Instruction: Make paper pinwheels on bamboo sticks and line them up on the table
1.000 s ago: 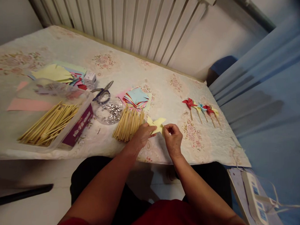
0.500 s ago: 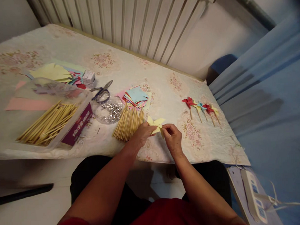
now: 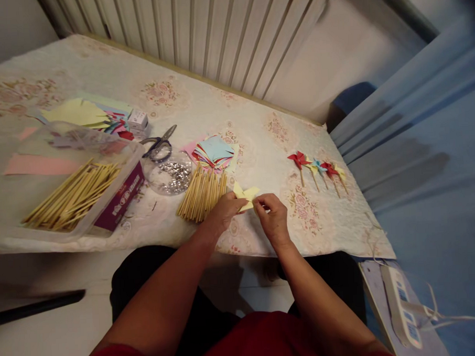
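**Two hands on a yellow paper piece**

Just below the centre of the frame, the left hand (image 3: pixel 223 212) and the right hand (image 3: pixel 274 217) are both closed on one yellow paper piece (image 3: pixel 246 193). The paper is held slightly above the surface (image 3: pixel 254 125), between the two hands, and its free flaps point up and away from the fingers. The left hand pinches it from the left side, the right hand pinches its right corner with thumb and forefinger.

To do this fold well, I think the left hand should keep the middle of the paper fixed, while the right hand brings only one corner inward, gently, so the thin sheet does not tear or get a wrong crease.

Touching the left hand lies a bundle of wooden sticks (image 3: pixel 202 192). Above it is a stack of coloured paper squares (image 3: pixel 215 151), and to the left a clear bowl of shiny pins (image 3: pixel 170 175) and scissors (image 3: pixel 159 144). A plastic box of sticks (image 3: pixel 71 193) stands at the left. Finished pinwheels (image 3: pixel 318 170) lie in a row at the right. Behind the surface is a white radiator (image 3: pixel 199 32), and at the lower right a power strip (image 3: pixel 400 310).
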Tool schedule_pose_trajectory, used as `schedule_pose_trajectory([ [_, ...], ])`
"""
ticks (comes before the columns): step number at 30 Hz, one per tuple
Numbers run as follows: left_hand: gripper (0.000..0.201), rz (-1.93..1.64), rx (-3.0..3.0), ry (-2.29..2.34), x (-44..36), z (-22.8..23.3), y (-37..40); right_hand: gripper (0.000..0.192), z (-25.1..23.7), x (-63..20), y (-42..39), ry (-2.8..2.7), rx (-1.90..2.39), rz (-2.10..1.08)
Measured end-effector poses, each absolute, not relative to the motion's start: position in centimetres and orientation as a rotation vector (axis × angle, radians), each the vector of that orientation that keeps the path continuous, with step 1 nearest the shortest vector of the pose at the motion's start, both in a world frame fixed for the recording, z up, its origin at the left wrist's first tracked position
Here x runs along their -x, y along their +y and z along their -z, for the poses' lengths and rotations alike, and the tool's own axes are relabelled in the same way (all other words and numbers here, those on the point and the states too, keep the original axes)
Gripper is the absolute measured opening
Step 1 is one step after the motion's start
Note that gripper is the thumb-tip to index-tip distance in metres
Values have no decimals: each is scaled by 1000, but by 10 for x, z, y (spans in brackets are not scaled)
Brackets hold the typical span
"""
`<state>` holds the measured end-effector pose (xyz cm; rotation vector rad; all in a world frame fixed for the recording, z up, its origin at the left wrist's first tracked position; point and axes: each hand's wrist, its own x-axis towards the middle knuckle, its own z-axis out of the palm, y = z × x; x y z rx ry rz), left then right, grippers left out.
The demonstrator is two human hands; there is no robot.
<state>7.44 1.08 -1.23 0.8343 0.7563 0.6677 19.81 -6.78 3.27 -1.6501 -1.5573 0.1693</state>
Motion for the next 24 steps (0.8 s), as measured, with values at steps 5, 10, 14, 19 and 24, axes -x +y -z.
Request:
schedule_pose_trajectory([
  [5,18,-680,-855,806,-73,-3,8,17,-28,-199,-71,-1607,1680,-109],
  [10,13,-672,-816,807,-72,-9,7,22,-26,-198,-73,-1662,1722,-40],
  [14,17,-680,-793,809,-73,-7,7,25,-25,-197,-73,-1699,1768,47],
  [19,20,-661,-741,807,-73,-8,7,27,-20,-197,-74,-1703,1762,86],
  [24,15,-669,-735,795,-72,-12,6,26,-18,-198,-74,-1715,1774,130],
])
